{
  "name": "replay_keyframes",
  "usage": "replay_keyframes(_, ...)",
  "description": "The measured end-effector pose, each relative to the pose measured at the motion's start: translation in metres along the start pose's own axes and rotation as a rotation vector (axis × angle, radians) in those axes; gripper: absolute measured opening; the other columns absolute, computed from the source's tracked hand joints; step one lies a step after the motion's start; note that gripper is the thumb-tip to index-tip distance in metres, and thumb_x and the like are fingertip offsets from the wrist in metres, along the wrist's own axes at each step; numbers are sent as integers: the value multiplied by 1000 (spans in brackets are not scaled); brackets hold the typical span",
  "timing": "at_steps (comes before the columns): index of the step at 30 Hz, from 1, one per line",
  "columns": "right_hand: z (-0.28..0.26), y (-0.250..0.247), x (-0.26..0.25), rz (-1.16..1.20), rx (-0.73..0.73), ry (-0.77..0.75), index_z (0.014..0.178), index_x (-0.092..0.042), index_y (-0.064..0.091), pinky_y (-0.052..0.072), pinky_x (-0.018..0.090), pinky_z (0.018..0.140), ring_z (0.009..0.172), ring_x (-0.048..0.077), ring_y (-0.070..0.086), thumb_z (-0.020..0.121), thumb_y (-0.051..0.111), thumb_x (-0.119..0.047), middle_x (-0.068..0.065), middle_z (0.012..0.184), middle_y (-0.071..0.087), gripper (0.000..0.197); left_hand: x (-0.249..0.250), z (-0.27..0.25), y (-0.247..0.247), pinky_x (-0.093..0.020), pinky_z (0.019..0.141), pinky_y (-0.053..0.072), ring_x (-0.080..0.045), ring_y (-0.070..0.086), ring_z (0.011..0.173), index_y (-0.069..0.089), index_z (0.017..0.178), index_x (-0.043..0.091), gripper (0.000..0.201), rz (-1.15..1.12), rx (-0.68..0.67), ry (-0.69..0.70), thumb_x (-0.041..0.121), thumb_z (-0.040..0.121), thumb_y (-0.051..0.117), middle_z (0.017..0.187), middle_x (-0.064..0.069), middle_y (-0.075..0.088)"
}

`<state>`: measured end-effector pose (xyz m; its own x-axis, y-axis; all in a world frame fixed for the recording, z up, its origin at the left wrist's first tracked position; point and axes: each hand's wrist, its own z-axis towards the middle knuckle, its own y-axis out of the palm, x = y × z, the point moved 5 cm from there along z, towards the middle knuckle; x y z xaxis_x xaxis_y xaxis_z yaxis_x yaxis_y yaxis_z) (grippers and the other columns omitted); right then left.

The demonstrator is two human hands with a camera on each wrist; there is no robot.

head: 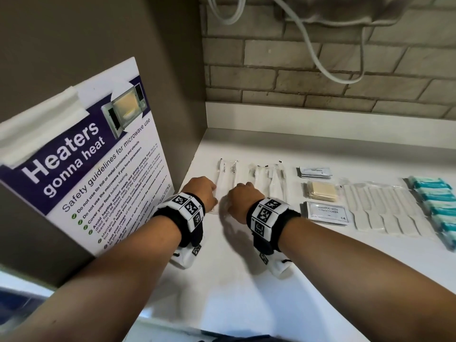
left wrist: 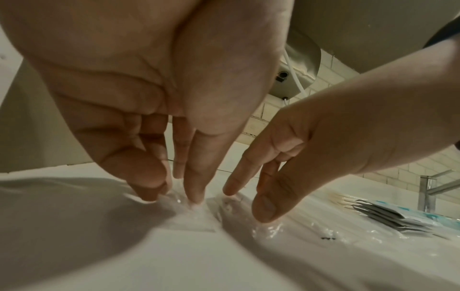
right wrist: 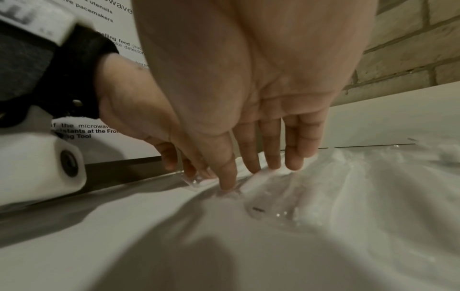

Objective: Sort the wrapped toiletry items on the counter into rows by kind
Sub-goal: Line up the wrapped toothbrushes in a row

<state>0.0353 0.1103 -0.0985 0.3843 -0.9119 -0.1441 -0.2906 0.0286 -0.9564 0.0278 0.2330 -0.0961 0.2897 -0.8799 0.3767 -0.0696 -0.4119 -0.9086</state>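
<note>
Several wrapped toothbrushes (head: 227, 175) lie in clear sleeves at the left of the white counter (head: 246, 280), side by side with their heads pointing to the wall. My left hand (head: 204, 193) reaches onto the leftmost sleeve (left wrist: 196, 214), its straight fingertips (left wrist: 195, 196) pressing the plastic's near end. My right hand (head: 243, 197) is just beside it, with straight fingers (right wrist: 251, 163) touching the neighbouring sleeve (right wrist: 268, 198). Neither hand grips anything. Further right lie toothpaste sachets (head: 314, 172), beige pads (head: 320, 192), shampoo sachets (head: 325, 213), wrapped white combs (head: 385, 211) and teal soaps (head: 435, 206).
A grey side panel carrying a microwave safety poster (head: 81, 169) stands close on the left. A brick wall (head: 320, 77) with a hanging white cable (head: 328, 67) backs the counter. A metal tap (left wrist: 428, 195) shows at the far right of the left wrist view.
</note>
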Motion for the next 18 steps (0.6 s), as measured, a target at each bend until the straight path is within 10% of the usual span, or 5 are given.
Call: replay_keyframes(18,18,0,-21,8,-14,-23,116,-8,60,50,40,90,114,29,50,91,49,-23,10,116,50,31,-16,7,1,-33,101,47,-27,58,119,64,121,11,33,63,40,-26,14,88,61,126,-9,64)
